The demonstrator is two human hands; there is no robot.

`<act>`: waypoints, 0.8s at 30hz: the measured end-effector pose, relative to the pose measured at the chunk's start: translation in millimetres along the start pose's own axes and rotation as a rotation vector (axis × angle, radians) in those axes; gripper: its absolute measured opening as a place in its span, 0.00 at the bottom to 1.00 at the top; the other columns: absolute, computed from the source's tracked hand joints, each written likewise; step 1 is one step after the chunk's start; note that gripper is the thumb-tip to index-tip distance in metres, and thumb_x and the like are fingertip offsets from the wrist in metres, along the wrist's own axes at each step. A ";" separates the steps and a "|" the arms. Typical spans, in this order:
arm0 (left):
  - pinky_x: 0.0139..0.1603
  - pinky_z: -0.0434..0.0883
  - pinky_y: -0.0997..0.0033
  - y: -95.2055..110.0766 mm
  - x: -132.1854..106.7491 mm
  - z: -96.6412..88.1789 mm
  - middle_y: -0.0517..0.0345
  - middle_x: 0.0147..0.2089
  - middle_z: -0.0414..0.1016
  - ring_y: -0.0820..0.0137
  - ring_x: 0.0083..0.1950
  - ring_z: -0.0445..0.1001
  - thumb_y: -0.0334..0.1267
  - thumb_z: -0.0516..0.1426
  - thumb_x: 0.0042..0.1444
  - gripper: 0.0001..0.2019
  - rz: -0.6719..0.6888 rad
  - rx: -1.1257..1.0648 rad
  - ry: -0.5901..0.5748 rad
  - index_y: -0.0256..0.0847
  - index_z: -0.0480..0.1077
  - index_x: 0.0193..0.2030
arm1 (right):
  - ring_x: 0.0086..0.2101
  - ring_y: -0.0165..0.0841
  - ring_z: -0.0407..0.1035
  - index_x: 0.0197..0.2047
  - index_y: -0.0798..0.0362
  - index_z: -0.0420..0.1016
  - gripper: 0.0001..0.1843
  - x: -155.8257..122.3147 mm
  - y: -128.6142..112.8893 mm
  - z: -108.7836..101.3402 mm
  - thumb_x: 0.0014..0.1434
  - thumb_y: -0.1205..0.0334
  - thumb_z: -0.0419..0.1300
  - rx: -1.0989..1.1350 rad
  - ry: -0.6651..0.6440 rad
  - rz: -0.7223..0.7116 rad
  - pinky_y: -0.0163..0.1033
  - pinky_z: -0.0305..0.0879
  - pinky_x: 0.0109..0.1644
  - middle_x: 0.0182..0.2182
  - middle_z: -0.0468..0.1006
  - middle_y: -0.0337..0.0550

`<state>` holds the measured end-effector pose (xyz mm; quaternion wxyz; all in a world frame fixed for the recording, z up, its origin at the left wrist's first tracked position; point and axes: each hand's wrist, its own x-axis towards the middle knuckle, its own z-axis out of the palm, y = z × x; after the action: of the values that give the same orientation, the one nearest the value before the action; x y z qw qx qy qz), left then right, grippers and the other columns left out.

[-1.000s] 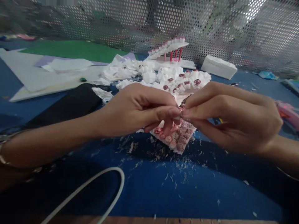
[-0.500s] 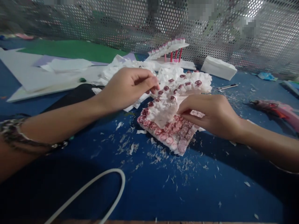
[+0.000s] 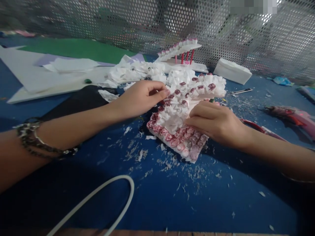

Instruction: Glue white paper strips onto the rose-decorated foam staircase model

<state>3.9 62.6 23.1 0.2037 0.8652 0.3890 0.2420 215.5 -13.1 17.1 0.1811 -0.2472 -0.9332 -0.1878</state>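
Observation:
A board covered with rolled paper rosettes [image 3: 173,141], pale pink to dark red, lies on the blue table, with white crumpled paper [image 3: 173,119] over its middle. My left hand [image 3: 145,98] is at its left edge, thumb and fingers pinched beside the dark red rosettes. What they hold, if anything, is too small to make out. Over the board's right side, my right hand [image 3: 216,123] has its fingertips pressed together at the white paper. Whatever lies between them is hidden. The right hand covers part of the board.
Behind stands a small sloped paper model [image 3: 180,49] on red posts. A folded white tissue pack [image 3: 232,70], a cutter [image 3: 242,92], a pink glue gun [image 3: 292,116] and a red-handled tool [image 3: 261,127] lie rightward. White sheets [image 3: 36,72] lie left; a white cable [image 3: 108,183] loops in front.
Both hands have come down slightly toward the board, with the fingers still pinched. A red-handled tool now shows beyond my right wrist. The view has shifted a little.

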 end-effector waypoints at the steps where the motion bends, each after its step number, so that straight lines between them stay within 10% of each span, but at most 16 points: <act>1: 0.27 0.53 0.78 0.5 0.2 0.0 0.65 0.23 0.56 0.80 0.25 0.55 0.38 0.48 0.58 0.11 -0.002 -0.009 -0.004 0.34 0.65 0.29 | 0.30 0.28 0.61 0.30 0.59 0.73 0.12 -0.6 0.8 -0.6 0.59 0.71 0.49 0.022 0.001 0.012 0.35 0.61 0.34 0.28 0.70 0.44; 18: 0.28 0.54 0.80 0.8 -2.1 -3.4 0.63 0.25 0.64 0.80 0.27 0.59 0.41 0.49 0.59 0.14 0.120 0.141 0.076 0.34 0.67 0.29 | 0.31 0.29 0.62 0.31 0.58 0.71 0.12 4.9 1.9 -8.9 0.60 0.68 0.48 -0.032 -0.048 0.081 0.36 0.61 0.34 0.28 0.69 0.44; 24: 0.26 0.54 0.77 16.3 -10.4 -5.4 0.65 0.20 0.57 0.80 0.21 0.55 0.41 0.44 0.62 0.15 0.202 0.113 0.313 0.36 0.66 0.31 | 0.31 0.25 0.66 0.39 0.53 0.69 0.06 5.7 1.8 -28.7 0.59 0.65 0.52 0.142 0.214 0.253 0.33 0.66 0.35 0.32 0.73 0.40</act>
<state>4.1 45.5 33.6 0.0664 0.8618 0.3400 0.3706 218.9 -22.1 44.8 0.3187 -0.3276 -0.8810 -0.1222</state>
